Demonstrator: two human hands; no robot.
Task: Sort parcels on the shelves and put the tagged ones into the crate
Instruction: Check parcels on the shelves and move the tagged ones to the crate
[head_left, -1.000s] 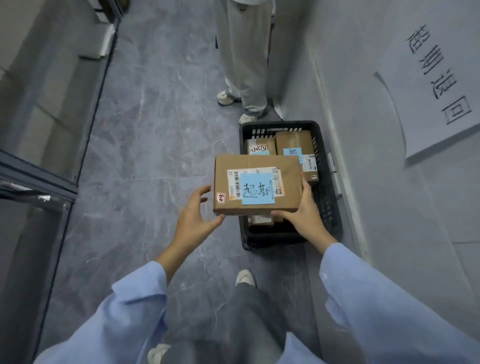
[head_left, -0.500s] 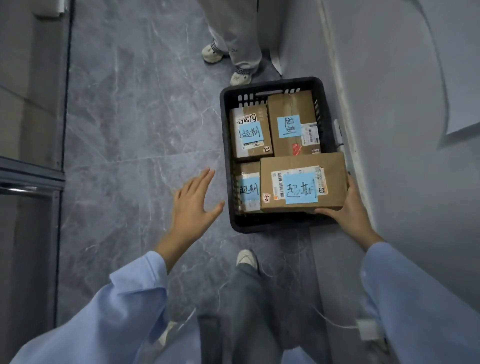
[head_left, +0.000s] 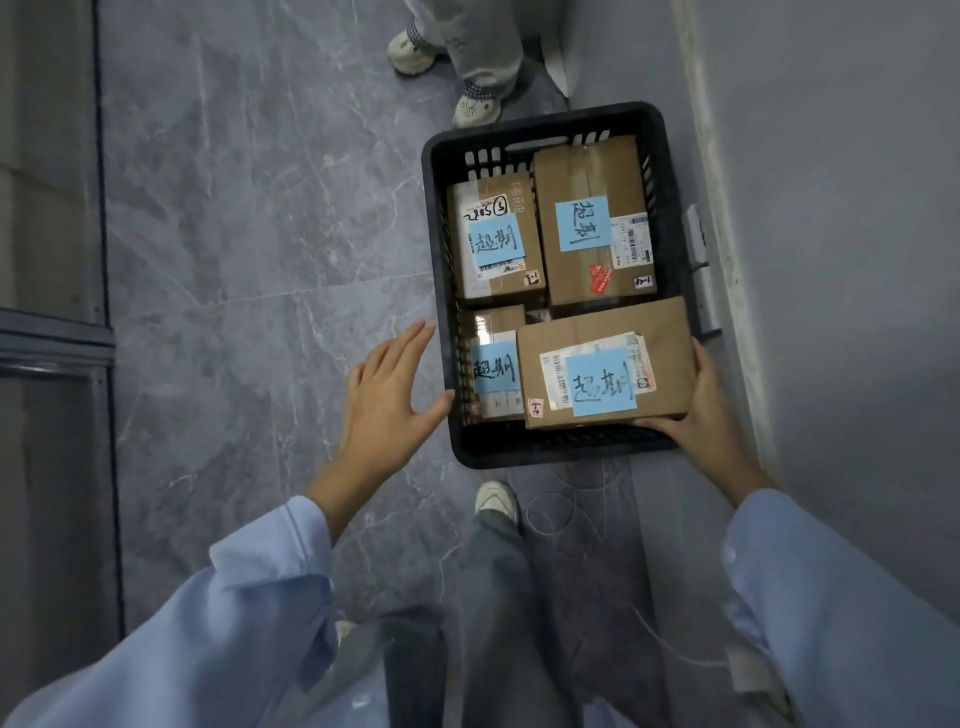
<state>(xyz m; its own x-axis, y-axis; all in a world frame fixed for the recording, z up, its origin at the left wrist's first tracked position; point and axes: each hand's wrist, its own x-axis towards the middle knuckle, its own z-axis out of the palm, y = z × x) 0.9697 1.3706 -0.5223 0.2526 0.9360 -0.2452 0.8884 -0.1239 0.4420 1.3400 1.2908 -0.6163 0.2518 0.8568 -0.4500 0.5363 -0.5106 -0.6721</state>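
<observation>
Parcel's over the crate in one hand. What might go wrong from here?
1. Only the right hand holds the brown cardboard parcel with the blue note, at its near right corner; the left hand is open and off it, so the left side may dip or the grip slip.
2. The parcel's right edge seems to overlap the right rim of the black plastic crate, so it may catch there and settle tilted.

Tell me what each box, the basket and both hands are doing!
crate: on the floor, three parcels lying inside.
held parcel: blue-tagged, over the crate's near right corner.
far left parcel: flat in crate, blue-tagged.
far right parcel: flat in crate, blue-tagged.
near left parcel: in crate, blue-tagged, partly hidden.
left hand: open, empty, beside the crate.
right hand: grips the held parcel.
</observation>
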